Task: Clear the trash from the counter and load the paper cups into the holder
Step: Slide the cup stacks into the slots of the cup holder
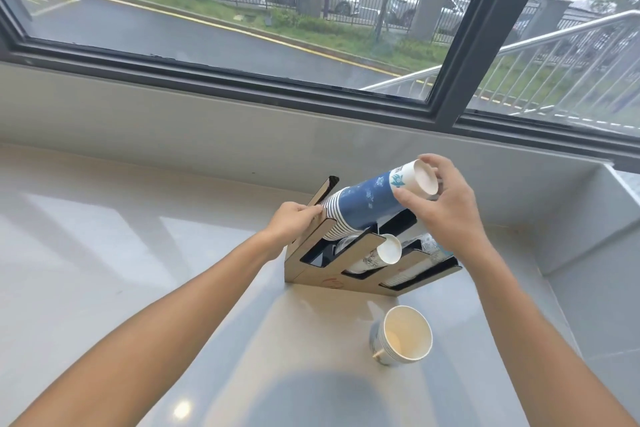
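Note:
A slanted cup holder [353, 276] with three black slots stands on the pale counter [138, 253]. My left hand [292, 218] grips its upper left edge. A long stack of blue and white paper cups [367, 204] lies tilted in the top slot, rims down to the left. My right hand [446, 201] holds the stack's upper end, fingers around the white bottom of the last cup. The middle slot holds a shorter stack of white cups [384, 253]. The lowest slot also contains cups [429, 246], partly hidden by my right wrist.
A short stack of white paper cups [403, 334] stands upright on the counter, in front of the holder. A low grey wall [242, 135] under a window runs along the back. At the right the counter ends at a raised ledge [588, 218].

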